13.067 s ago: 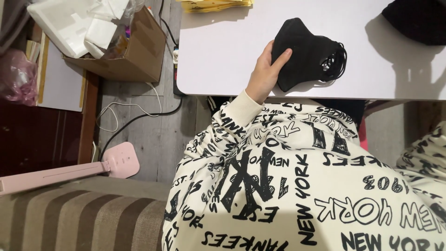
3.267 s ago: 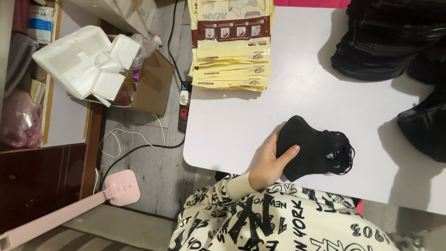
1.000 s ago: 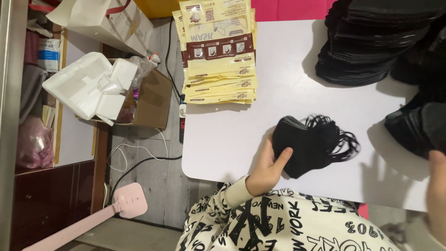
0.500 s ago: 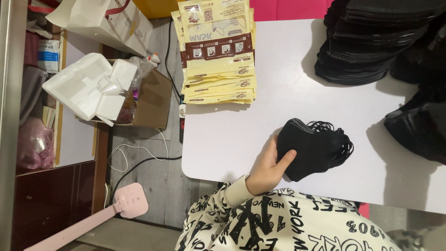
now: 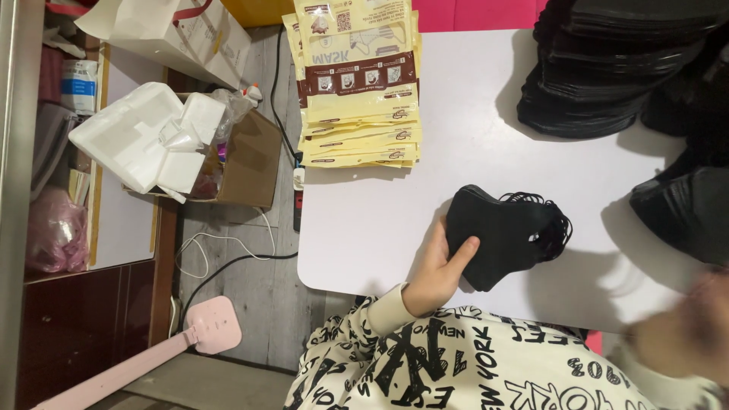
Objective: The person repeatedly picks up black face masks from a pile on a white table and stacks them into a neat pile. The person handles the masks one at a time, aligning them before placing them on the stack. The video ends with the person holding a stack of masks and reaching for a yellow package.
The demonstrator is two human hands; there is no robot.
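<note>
Far left, off the table: pink flat paddle-shaped tool (image 5: 152, 355) on the floor, cardboard box (image 5: 247, 161) stuffed with white foam pieces (image 5: 144, 140), black cable (image 5: 228, 262) running past it. White table (image 5: 380, 228) starts after that. At its far left edge, a stack of yellow mask packets (image 5: 357, 83) with brown bands. My left hand (image 5: 437, 269) sits at the near edge, thumb on top of a small stack of black face masks (image 5: 505, 235), fingers tucked under its left side, gripping it. Ear loops bunch out on the stack's right. Far right corner: big piles of black masks (image 5: 607, 76), more at the right edge (image 5: 683, 212). My right hand (image 5: 676, 342) is at the near right corner, blurred; can't tell whether it's closed or loose.
</note>
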